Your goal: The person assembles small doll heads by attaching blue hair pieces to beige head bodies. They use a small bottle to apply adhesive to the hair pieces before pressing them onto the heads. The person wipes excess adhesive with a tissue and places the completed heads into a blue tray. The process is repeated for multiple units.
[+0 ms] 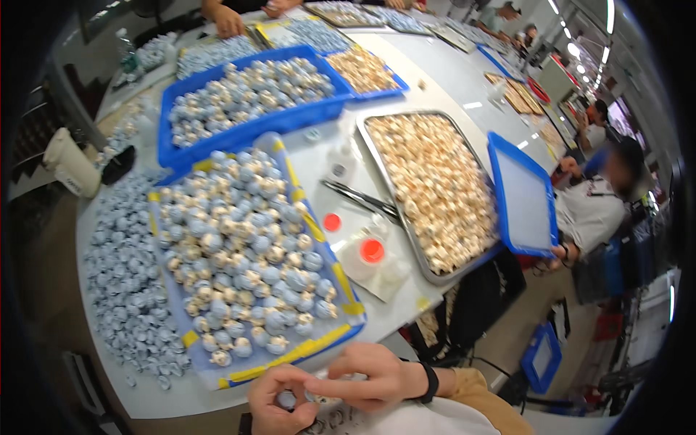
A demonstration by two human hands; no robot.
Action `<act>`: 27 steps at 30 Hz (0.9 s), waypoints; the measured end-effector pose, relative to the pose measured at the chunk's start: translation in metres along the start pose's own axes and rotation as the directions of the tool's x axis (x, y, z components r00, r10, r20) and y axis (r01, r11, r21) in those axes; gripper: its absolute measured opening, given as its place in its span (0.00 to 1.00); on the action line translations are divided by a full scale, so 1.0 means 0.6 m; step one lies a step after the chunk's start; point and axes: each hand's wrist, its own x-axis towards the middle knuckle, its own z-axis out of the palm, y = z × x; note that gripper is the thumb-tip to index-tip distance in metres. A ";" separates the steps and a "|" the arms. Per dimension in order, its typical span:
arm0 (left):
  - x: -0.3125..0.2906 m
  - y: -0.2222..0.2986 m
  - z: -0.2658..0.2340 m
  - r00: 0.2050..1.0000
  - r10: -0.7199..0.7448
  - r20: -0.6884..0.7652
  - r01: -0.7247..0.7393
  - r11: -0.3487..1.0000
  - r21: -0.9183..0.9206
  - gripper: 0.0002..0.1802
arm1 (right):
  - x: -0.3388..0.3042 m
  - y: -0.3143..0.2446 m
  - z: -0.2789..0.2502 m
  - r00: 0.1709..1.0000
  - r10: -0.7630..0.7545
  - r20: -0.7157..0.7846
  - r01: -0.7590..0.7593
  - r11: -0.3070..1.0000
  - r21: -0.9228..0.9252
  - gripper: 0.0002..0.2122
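Observation:
Close to my body, at the table's near edge, my two hands meet. My left hand (281, 403) is curled around a small round grey-blue piece (287, 399). My right hand (371, 378), with a black band at the wrist, has its fingers bent and reaching to the left hand's fingertips; what they pinch is mostly hidden. Just beyond them lies a paper-lined blue tray (353, 309) with yellow tape on its rim. It is heaped with small round pieces (243, 250), part grey-blue and part cream.
Loose grey-blue caps (134, 275) cover the table's left side. A metal tray (374, 141) of cream-orange pieces stands right, beside black tweezers (362, 199) and a red-topped bottle (365, 257). Behind sits a filled blue bin (163, 145). A person (594, 203) holds a blue-framed tray (523, 196).

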 end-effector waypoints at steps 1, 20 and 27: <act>0.002 0.003 0.007 0.999 -0.029 -0.039 0.027 0.998 -0.050 0.12 | 0.003 -0.002 -0.002 0.999 -0.014 -0.050 0.014 1.000 -0.005 0.20; -0.009 0.006 -0.046 0.946 -0.026 -0.323 -0.006 0.995 -0.099 0.21 | -0.060 0.029 -0.094 0.824 0.393 -0.408 -0.536 0.773 -0.338 0.12; -0.029 0.025 -0.074 0.907 0.006 -0.421 -0.013 1.000 -0.012 0.21 | -0.035 0.025 -0.084 0.927 0.233 -0.294 -0.367 0.728 -0.579 0.10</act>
